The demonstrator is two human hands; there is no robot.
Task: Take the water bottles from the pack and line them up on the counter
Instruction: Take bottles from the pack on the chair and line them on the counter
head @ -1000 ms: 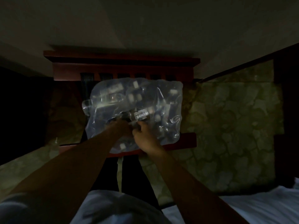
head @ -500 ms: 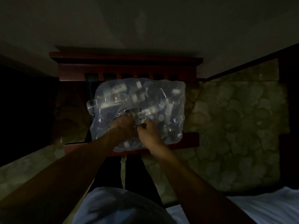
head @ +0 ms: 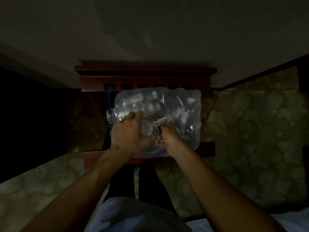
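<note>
A clear shrink-wrapped pack of water bottles (head: 182,104) lies on a red-brown wooden stand (head: 145,76) in dim light. Several bottles with white labels show through the film. My left hand (head: 130,133) is spread over the pack's near left part, fingers pressing into the plastic. My right hand (head: 170,136) pinches the film near the middle, just below a white label strip (head: 163,120). Both hands grip the wrap. No bottle stands outside the pack.
A mottled green stone floor (head: 250,131) surrounds the stand. A pale wall (head: 150,30) rises behind it. Dark space lies at the left. White bedding (head: 291,221) shows at the bottom right. My legs and light shirt are below.
My left hand has slid up and left and spread wider over the pack. My right hand stays near the middle, still on the film. The view has tilted slightly.
</note>
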